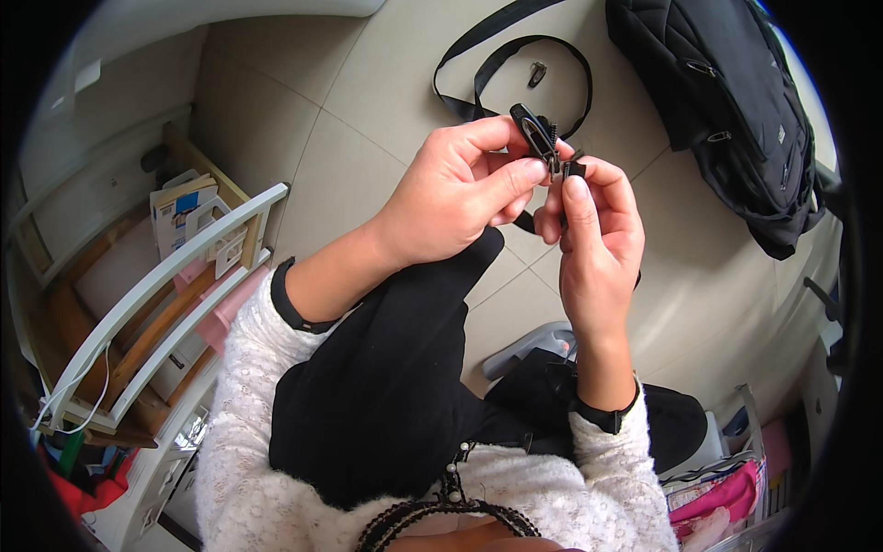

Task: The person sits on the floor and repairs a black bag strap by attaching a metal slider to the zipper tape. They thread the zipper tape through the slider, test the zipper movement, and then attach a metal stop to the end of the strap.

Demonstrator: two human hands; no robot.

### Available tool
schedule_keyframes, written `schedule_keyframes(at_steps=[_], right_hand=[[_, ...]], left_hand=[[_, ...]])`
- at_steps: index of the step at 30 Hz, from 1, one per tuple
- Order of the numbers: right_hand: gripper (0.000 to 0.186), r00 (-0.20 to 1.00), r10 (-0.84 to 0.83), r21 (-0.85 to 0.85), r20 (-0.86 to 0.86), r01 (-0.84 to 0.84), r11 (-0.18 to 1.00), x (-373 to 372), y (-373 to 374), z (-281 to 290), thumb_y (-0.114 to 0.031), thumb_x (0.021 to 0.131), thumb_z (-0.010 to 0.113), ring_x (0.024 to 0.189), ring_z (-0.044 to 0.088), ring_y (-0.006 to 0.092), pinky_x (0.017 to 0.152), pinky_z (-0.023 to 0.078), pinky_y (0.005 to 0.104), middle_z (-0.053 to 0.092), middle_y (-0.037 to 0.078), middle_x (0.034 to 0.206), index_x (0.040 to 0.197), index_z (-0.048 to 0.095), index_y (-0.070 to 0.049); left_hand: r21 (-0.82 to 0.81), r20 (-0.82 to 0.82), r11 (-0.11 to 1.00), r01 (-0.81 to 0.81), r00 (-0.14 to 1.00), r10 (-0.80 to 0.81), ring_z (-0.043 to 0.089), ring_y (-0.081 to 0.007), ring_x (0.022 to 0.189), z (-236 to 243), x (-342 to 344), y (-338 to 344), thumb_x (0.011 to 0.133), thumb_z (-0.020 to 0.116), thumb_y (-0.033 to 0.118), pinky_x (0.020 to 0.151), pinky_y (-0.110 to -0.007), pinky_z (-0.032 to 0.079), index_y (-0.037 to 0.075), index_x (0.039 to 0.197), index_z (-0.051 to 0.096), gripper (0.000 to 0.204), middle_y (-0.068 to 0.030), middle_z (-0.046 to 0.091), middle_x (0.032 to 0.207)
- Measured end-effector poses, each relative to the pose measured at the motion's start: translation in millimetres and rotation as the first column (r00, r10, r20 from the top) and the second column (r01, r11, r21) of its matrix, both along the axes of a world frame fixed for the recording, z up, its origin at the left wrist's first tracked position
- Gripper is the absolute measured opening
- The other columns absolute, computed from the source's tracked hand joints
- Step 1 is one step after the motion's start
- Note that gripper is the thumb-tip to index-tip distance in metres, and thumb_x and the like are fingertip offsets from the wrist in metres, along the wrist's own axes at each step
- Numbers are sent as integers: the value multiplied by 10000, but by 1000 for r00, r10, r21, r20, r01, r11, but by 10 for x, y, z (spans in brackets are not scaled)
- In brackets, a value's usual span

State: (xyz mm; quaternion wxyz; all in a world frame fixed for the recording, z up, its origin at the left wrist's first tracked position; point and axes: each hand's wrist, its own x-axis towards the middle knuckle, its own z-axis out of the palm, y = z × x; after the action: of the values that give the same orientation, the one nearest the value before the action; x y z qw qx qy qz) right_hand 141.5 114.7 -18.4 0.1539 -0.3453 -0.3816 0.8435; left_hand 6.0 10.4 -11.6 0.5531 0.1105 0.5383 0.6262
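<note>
We see 2 hands up front, both ours, sleeves white & fuzzy w/ black cuffs. Left hand (455, 198) pinches a black strap buckle (536, 133) btwn thumb and forefinger, grip narrow, closed on the piece. Right hand (596, 235) meets it from the other side, thumb and forefinger tips pressed on a small black strap end (575, 168), touching the buckle's lower metal bit. 1 buckle, held above our lap, over the tiled floor (368, 101). 1 black strap (478, 78) loops on the floor beyond the hands, running back to the buckle. 1 small dark clip (537, 72) lies inside that loop, apart from it. 1 black backpack (727, 101) sits on the floor to the right, well apart from the hands. At left, 1 white chair frame (175, 294) w/ 2 curved rails.
</note>
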Motion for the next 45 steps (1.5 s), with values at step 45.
schedule_keyframes(at_steps=[45], right_hand=[[198, 955, -297, -21, 31, 297, 955, -134, -193, 107, -123, 1028, 649, 567, 419, 30, 504, 323, 203, 597, -35, 762, 1183, 671, -2]], left_hand=[[94, -152, 995, -30, 987, 44, 667, -94, 898, 41, 217, 138, 1056, 538, 22, 787, -230, 551, 2, 1395, 589, 344, -54, 715, 1088]])
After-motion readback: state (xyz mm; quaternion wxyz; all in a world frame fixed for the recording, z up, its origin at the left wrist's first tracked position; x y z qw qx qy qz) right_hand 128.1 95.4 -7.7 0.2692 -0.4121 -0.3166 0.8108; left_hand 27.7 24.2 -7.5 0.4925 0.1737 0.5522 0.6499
